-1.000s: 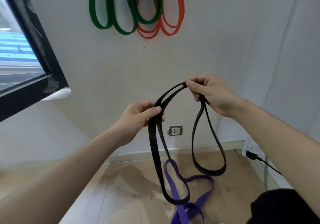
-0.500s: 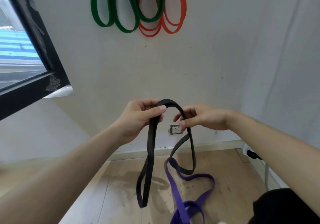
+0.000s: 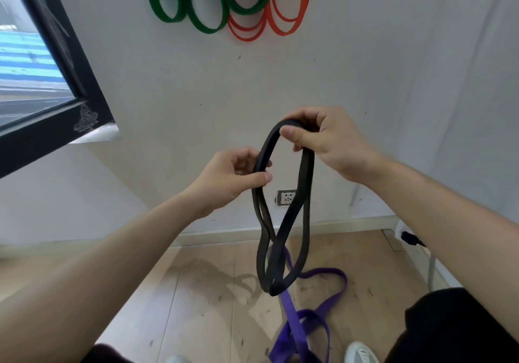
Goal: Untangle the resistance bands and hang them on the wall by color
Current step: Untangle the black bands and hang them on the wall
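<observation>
Head camera is showing both forearms reaching forward from the lower corners, the right hand [image 3: 328, 141] raised a little above the left hand [image 3: 230, 177] in front of the white wall [image 3: 365, 68]. The right hand's thumb and curled fingers are pinching the top bend of the black band [image 3: 305, 183], while the left hand is pinching its left strand between thumb and forefinger. The band is hanging doubled and crossing itself above the wooden floor [image 3: 196, 292], its lowest loop dangling over the purple band [image 3: 323, 306] lying there, with green bands [image 3: 205, 23] and orange bands [image 3: 292, 26] hanging high on the wall.
</observation>
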Available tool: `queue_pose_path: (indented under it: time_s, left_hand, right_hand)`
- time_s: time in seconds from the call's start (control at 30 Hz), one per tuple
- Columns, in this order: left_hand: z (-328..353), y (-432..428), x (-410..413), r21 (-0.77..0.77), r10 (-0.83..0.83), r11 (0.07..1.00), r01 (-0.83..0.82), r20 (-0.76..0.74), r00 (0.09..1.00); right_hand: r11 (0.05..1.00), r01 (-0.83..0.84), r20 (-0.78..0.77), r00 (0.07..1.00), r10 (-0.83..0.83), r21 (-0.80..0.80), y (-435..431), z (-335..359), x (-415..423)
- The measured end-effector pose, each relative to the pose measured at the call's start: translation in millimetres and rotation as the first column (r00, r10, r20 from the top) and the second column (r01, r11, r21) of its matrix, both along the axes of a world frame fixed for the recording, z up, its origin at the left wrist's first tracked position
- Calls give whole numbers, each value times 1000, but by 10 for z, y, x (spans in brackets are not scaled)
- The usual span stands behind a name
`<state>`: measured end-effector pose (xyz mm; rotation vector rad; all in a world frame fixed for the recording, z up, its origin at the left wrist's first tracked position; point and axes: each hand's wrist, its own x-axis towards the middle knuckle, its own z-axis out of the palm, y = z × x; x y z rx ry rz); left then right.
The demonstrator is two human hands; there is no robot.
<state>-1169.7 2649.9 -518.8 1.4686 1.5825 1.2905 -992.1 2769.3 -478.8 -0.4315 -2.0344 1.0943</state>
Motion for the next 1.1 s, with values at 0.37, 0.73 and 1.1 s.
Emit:
queue_pose_path:
  time_s: [0.37,0.73,1.1]
  left_hand:
    - [-17,-12,19,57,5,998,-16,202,979]
    - [-40,-8,71,75,2,997,-6,49,999]
    - [-115,18,0,49,-4,999,3,22,1000]
  right_hand:
    - [961,-42,15,999,48,-274,131,-61,176]
    - [985,-87,420,907,17,148,76,-83,150]
    - [981,-107,304,951,54,163,47,27,165]
